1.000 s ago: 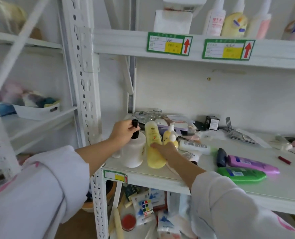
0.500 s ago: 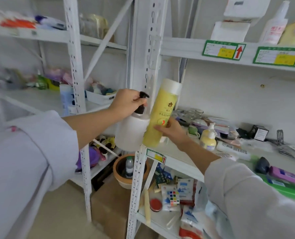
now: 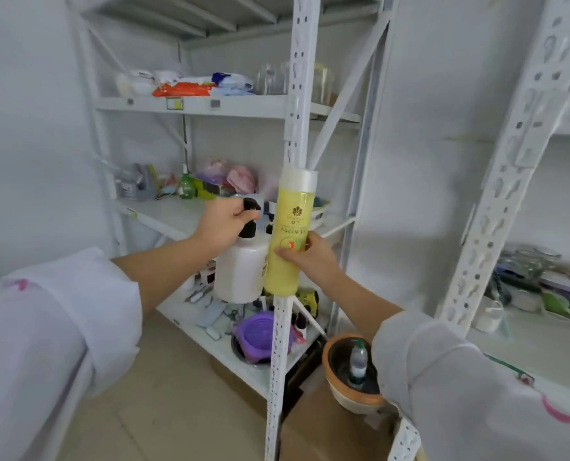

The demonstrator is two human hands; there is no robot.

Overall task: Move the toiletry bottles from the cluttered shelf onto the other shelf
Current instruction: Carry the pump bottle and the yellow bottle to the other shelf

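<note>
I am holding two bottles in the air in front of the left-hand shelf unit. My left hand (image 3: 222, 224) is gripping the white pump bottle (image 3: 242, 271) by its black pump neck, fingers (image 3: 240, 212) wrapped closed around it, so the body is hanging below the hand. My right hand (image 3: 305, 257) is clamping the yellow bottle (image 3: 288, 234) around its middle, thumb across the front label and the other fingers behind it. Both bottles are standing upright, long axes vertical, and their sides are touching or very nearly touching; I cannot tell which.

The relation that matters: the open stretch of the middle shelf (image 3: 170, 214) is lying at about ten o'clock from both hands and further back. The white upright post (image 3: 295, 128) is standing directly behind the yellow bottle, at twelve o'clock from it.

My judgement is that the left hand is the nearer to that clear patch, so the white pump bottle should be going down first. The yellow bottle will need carrying to the nine o'clock side of the post before it is moving inward. Being tall and narrow, it may be tipping if set down off-vertical.
</note>
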